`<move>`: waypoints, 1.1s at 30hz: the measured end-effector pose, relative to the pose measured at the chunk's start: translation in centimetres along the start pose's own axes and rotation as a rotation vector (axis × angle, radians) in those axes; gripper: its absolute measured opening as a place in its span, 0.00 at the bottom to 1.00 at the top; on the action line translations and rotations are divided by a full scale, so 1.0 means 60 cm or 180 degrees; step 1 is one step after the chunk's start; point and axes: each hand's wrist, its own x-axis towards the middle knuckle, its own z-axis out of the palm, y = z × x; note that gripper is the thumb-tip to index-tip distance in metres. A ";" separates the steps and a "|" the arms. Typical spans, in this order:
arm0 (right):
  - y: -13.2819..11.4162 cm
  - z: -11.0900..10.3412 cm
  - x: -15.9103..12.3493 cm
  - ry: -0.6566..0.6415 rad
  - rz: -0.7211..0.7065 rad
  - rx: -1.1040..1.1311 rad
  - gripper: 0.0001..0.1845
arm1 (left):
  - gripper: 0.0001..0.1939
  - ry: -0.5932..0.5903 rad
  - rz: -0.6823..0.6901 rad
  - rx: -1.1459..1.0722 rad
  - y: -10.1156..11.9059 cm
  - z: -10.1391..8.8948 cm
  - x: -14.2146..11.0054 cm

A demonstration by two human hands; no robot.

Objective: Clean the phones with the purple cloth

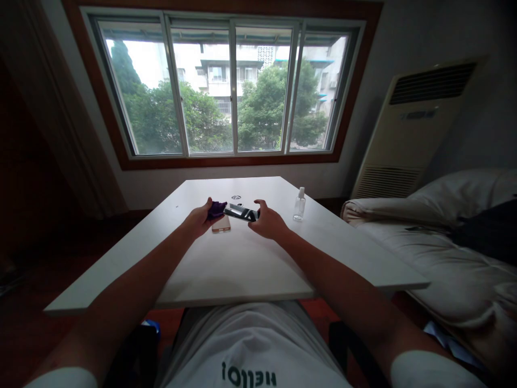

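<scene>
My left hand (201, 216) is closed on a crumpled purple cloth (217, 209), held just above the table. In my right hand (268, 220) is a thin, glossy slab that looks like a phone (241, 213), with dark and bright patches on its face. Its left end meets or nearly meets the cloth; I cannot tell whether they touch. Below the cloth, a flat phone-shaped thing with a rose-gold edge (221, 228) lies on the white table (238, 264). Behind the hands lies a small dark ring-like item (236, 197), too small to make out.
A clear bottle with a white cap (299, 205) stands upright on the table, right of my right hand. To the right are a cream sofa (452, 248) and a tall air conditioner (416, 118). A wide window (234, 86) fills the wall beyond the table.
</scene>
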 end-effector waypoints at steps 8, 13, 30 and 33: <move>-0.006 -0.002 -0.006 -0.0009 -0.0102 0.0049 0.43 | 0.10 0.0057 -0.0191 0.0457 -0.011 -0.005 0.004; -0.005 0.002 -0.006 -0.0025 -0.0112 0.0030 0.43 | 0.15 0.0095 -0.0001 0.0604 -0.012 -0.007 0.007; -0.015 -0.002 -0.013 0.0252 -0.0454 -0.0288 0.44 | 0.11 0.0497 -0.0227 0.0286 -0.002 0.000 0.005; -0.017 -0.007 -0.014 0.0255 -0.0425 -0.0311 0.45 | 0.13 0.0201 -0.0226 0.0323 -0.002 -0.001 0.004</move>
